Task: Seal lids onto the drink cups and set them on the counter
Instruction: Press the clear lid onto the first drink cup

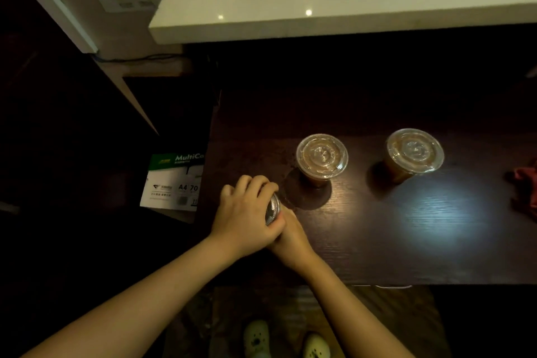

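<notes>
Two clear plastic cups of brown drink stand on the dark wooden table [377, 241], each with a clear lid on top: one cup [322, 158] in the middle, the other cup [414, 152] to its right. Near the table's left edge my left hand [247, 212] presses down over a third clear lid [272, 209], of which only the rim shows. My right hand [290, 237] sits under and beside the left one, gripping the cup below, which is hidden by both hands.
A white counter [334, 9] juts out above the table's far side. A box of A4 paper [174, 180] lies on the floor to the left. A red cloth [526, 183] lies at the table's right edge. My shoes [286, 340] show below.
</notes>
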Motion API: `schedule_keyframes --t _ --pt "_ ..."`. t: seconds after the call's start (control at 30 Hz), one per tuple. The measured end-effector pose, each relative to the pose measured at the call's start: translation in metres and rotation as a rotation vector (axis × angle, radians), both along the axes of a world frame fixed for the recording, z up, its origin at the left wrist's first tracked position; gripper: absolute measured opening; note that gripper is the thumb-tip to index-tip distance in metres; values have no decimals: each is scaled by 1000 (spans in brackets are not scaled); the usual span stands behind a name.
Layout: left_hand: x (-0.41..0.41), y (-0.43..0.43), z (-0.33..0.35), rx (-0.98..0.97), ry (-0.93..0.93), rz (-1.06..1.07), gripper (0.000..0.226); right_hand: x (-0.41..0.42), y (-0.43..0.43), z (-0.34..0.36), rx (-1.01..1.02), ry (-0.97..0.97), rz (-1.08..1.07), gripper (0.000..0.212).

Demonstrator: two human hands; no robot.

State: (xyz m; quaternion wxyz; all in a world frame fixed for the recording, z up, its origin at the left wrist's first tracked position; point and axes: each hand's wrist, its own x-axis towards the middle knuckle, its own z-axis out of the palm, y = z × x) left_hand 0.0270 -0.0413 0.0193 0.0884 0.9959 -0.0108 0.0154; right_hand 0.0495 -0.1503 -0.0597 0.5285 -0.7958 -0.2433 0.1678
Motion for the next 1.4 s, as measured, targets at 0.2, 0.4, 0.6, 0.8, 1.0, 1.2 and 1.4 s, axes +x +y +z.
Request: schedule_keyframes --t 0.2,0.4,0.6,0.8,1.0,1.2,1.4 --pt "8 19 7 24 221 -209 81 -8 2 3 38 -14 -113 63" --pt "-5 9 18 22 416 107 118 -41 -1 2 24 21 -242 63" --pt "-5 23 24 -162 446 -134 108 -33 -30 8 -14 32 -89 77" --pt "6 27 30 -206 404 -425 101 -5 -31 20 136 131 10 69" --pt "25 22 33 -263 605 -487 94 -13 -27 11 139 79 -215 63" --pt "17 -17 3 -237 189 -72 59 -25 -18 3 110 78 -296 66" --pt "6 -31 -15 -89 -72 -15 48 -14 -39 0 8 -41 -128 62"
